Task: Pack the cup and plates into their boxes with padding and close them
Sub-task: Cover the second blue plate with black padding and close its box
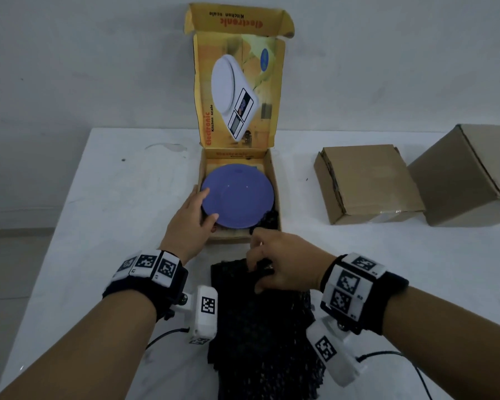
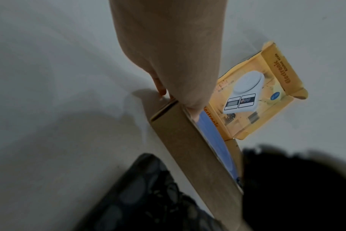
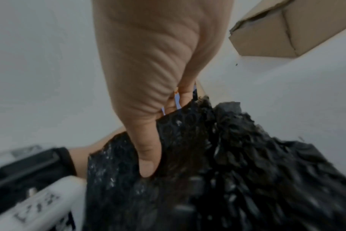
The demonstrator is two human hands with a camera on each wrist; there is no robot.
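— White tabletop: what is done?
— A blue plate is laid in the open yellow box mid-tabletop, steadied by the left hand, fingers straight.
— What is left?
— Black padding at the near edge is pinched by the right hand; nothing is closed yet.

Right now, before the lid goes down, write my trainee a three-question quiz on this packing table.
1. True or false: the round blue plate lies inside the open yellow kitchen-scale box.
2. What does the right hand pinch? A) black bubble-wrap sheet B) plain brown cardboard box C) the plate
3. Fill in: the left hand touches the plate's ____ edge, as the head camera sees it.

Key: 1 true; 2 A; 3 left.
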